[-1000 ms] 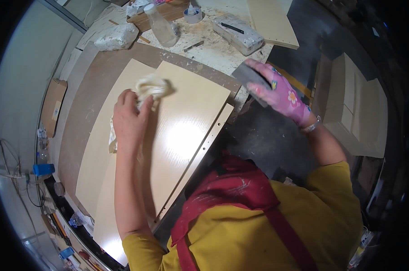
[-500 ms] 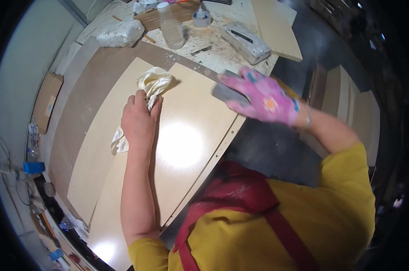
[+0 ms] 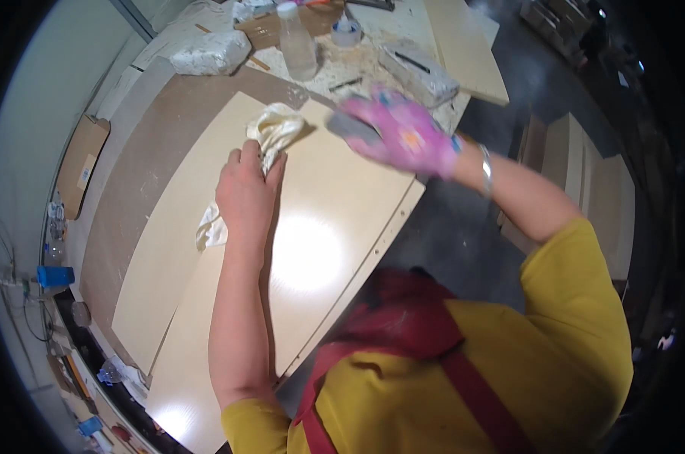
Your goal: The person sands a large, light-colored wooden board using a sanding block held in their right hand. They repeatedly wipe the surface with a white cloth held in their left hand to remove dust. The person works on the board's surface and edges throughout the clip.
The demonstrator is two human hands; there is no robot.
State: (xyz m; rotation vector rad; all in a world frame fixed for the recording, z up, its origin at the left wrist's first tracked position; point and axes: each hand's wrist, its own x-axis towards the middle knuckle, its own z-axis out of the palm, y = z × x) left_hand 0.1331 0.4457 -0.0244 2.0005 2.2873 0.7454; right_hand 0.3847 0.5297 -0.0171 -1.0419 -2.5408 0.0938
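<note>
My bare left hand [image 3: 245,185] is closed round a cream cloth [image 3: 276,129], whose ends stick out past the fingertips and beside the wrist. It rests on a pale, smooth board [image 3: 350,193] with small holes along its near right edge. A pink flowered glove covers my right hand [image 3: 410,138], which grips a grey sanding block [image 3: 351,130] over the far right corner of that board. Motion blurs this hand a little, and whether the block touches the surface I cannot tell. Another pale board [image 3: 177,200] lies alongside on the left.
Across the far worktop [image 3: 342,68] stand a clear bottle [image 3: 298,49], a tape roll [image 3: 346,32] with a small bottle in it, and two wrapped packages [image 3: 210,54]. A long panel [image 3: 463,49] juts past its right edge. More panels [image 3: 577,174] stand at right.
My right hand has swept left with the grey sanding block, farther over the board. The left hand keeps its hold on the cloth; the whole view has shifted slightly.
</note>
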